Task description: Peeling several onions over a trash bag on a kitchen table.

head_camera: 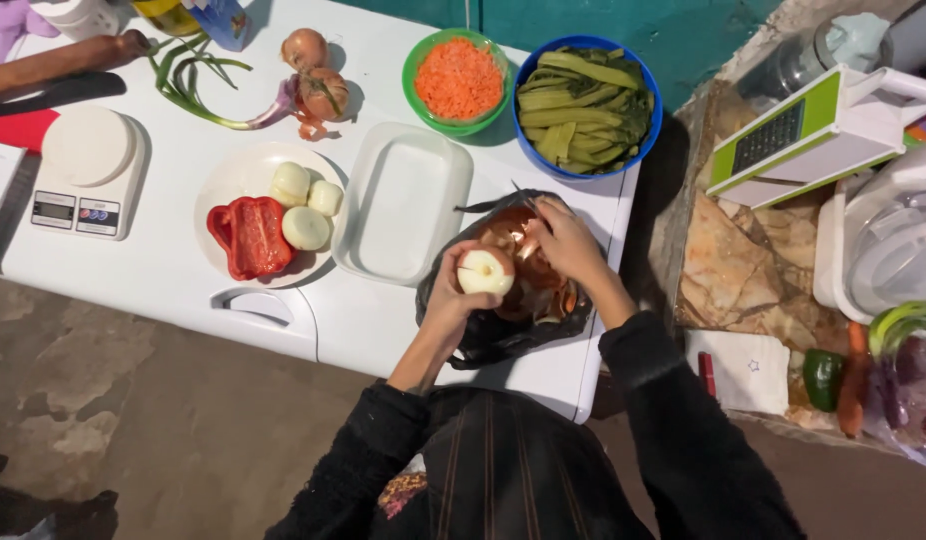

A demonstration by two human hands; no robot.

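The left hand [451, 300] has its grip closed around a peeled, pale round onion [485, 271], fingers curled about its side with the cut end facing up; the right hand [566, 243] sits just beside it, its fingertips pressed together inside a crumpled black plastic bag [483, 340] full of brown onion skins — whether they pinch a piece of skin cannot be told; the onion hangs directly over the bag's open mouth, and the bag rests on the near edge of the white plastic surface [373, 325]. Just beyond the left grip lies an empty white rectangular dish [403, 200]; further to that side a white round plate [238, 175] carries three more peeled onions [305, 205] and a halved red bell pepper [249, 236], and past it stands a white digital kitchen scale [86, 175]. Beyond the right grip stands a blue round bowl of green vegetable strips [586, 105], touching a green bowl of grated orange carrot [458, 80]; two unpeeled brown onions [318, 75] lie well apart at the far side. Off to the right grip's outer side — on a separate stone ledge — leans a green-and-white slicer grater [813, 130].
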